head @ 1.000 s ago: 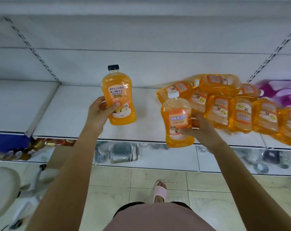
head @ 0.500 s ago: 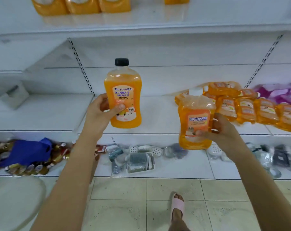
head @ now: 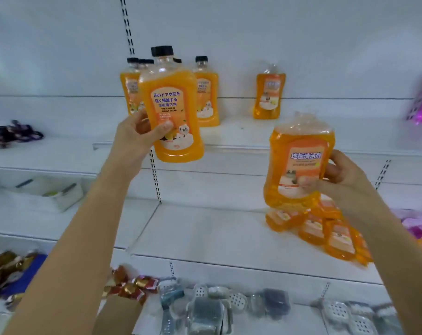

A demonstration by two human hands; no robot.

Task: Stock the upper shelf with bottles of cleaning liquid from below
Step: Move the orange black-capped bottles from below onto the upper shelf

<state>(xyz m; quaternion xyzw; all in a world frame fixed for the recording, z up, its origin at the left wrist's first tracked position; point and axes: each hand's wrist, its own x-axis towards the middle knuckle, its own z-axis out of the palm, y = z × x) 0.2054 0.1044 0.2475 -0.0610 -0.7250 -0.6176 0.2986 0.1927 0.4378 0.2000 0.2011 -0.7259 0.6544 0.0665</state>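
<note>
Step in hand: transfer. Two bottles are held in the air before the upper shelf, neither yet set down.
Left hand: closed round the lower body of the black-capped bottle, thumb across the label, fingers behind. The bottle is upright, in front of the standing row.
Right hand: gripping the film-wrapped bottle low on its right side, thumb at the label's lower edge. The bottle leans slightly, is mostly below the shelf's front lip, and sits directly above the heap.
Upper shelf: several black-capped bottles stand at the left towards the back. One lone wrapped bottle stands apart to their right, with bare shelf between and in front.
Stock below: a heap of wrapped bottles lies on the lower shelf, right side.
Next move, in my judgement: lift each base over the front lip and set it down upright — the left bottle beside its row, the right one near the lone wrapped bottle. The right bottle has further to rise.
</note>
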